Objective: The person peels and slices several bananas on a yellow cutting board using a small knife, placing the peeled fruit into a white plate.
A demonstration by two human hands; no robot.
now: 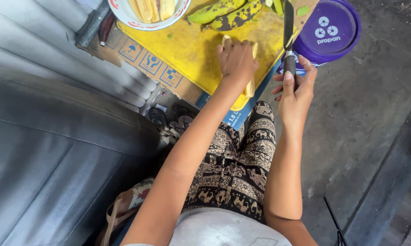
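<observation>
Your patterned trousers lie closest under the camera, and beyond your knees the yellow cutting board is the landmark: it sits on a flattened cardboard box, and its near corner juts past the box toward your lap, so hard pressure there could tip it. Left of the board, the grey cushion is bulky enough that an elbow knock against it could jog your aim. At the board's right edge, the purple tub lid crowds the knife. At the board's far side rest spotted green bananas and a bowl of peeled pieces. Your left hand presses a peeled banana piece flat on the board's near right part, fingers curled over it; the slippery fruit could skid. Your right hand has its grip closed round the knife, blade pointing away, just beside those fingers; a slip could nick them.
</observation>
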